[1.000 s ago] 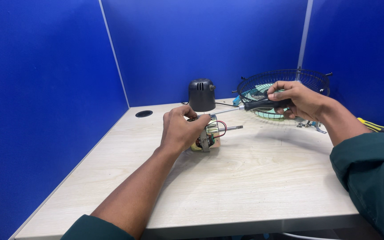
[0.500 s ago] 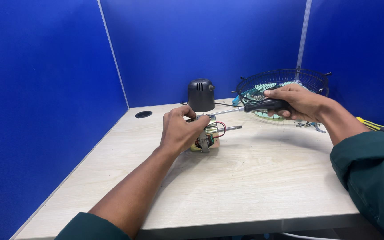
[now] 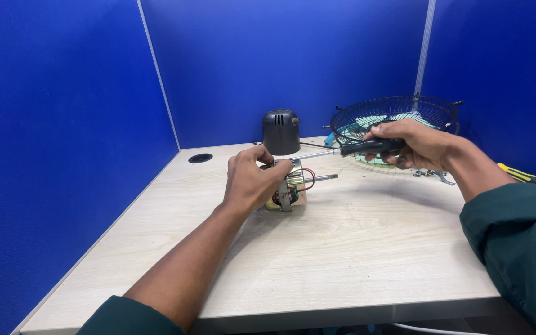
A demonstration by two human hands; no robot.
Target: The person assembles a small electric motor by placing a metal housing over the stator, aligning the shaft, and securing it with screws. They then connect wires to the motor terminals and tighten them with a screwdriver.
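Clamped on the black screwdriver (image 3: pixel 367 147), my right hand (image 3: pixel 420 144) aims its shaft leftward, nearly level, the tip at the top of the small motor (image 3: pixel 290 186). My left hand (image 3: pixel 250 181) grips that motor on the counter (image 3: pixel 367 248).

pkgs: I saw none | labels: none I could make out | signs: none on the blue partition walls (image 3: pixel 280 56) | screens: none | desk (image 3: pixel 355 248): I found no printed items on it
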